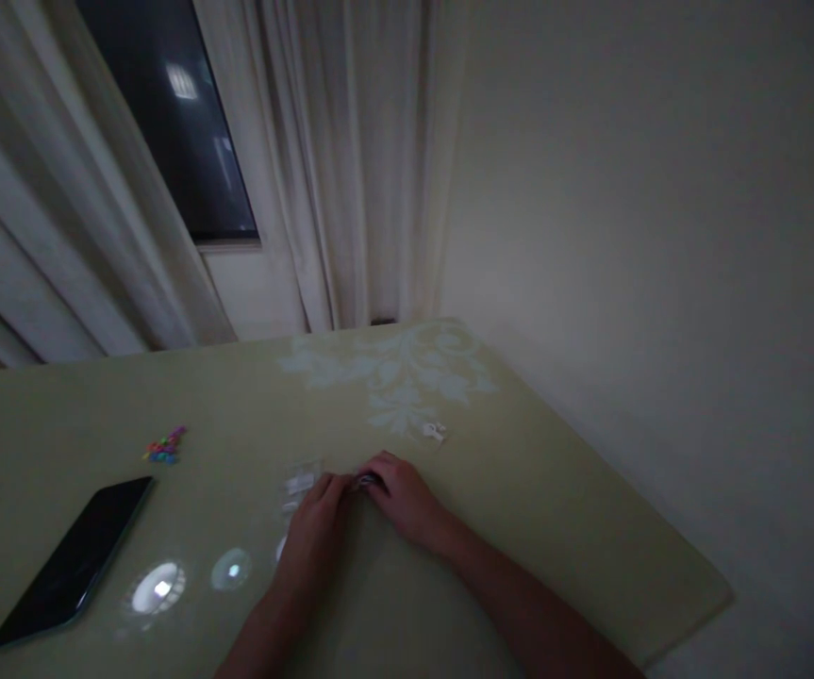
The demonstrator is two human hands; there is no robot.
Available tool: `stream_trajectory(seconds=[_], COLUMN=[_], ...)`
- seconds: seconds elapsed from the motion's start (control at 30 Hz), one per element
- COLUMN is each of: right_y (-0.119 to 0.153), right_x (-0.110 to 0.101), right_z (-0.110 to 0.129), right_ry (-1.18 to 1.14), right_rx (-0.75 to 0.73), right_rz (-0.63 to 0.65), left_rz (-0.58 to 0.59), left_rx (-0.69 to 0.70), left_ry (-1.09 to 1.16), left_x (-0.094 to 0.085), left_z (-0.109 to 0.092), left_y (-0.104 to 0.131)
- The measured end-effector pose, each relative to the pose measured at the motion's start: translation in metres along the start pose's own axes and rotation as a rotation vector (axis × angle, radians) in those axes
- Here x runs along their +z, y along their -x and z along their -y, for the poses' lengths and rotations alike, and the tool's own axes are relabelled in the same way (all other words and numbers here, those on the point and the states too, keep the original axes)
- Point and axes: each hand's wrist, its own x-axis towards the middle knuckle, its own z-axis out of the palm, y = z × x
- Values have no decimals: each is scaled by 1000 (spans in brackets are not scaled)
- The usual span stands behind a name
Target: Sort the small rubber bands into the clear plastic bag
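Near the middle of the table, my left hand [318, 517] and my right hand [403, 495] meet at the fingertips. Between them is a small dark, shiny object [370, 479], too small and dim to name. The right fingers are closed around it. My left fingers are pinched at its left side, and what they hold is mostly hidden. Just left of the left hand lies a clear plastic packet or case [300, 483], partly covered by that hand. Beyond the right hand sits a small white piece [435, 432] with a looped shape.
A black-screened phone or tablet [77, 561] lies at the left of the pale green table [520, 566]. Behind it is a small heap of colourful pieces [164, 447]. Light reflections show on the tabletop. A wall [661, 236] borders the right side; curtains [350, 170] hang behind.
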Motion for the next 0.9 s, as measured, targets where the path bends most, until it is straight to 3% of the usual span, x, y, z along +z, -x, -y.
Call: stream_trajectory(seconds=[0.2, 0.4, 0.67, 0.9], right_y=[11, 19, 12, 11], right_x=[-19, -36, -19, -12], right_z=[2, -6, -1, 2], right_ry=[-304, -25, 22, 103], right_rx=[-17, 18, 32, 38], right_rz=[26, 112, 165, 116], left_rz=[25, 77, 42, -6], left_rx=[-44, -44, -7, -14], left_ry=[148, 157, 109, 144], left_x=[-9, -12, 9, 6], left_z=[11, 19, -11, -14], left_y=[4, 13, 4, 4])
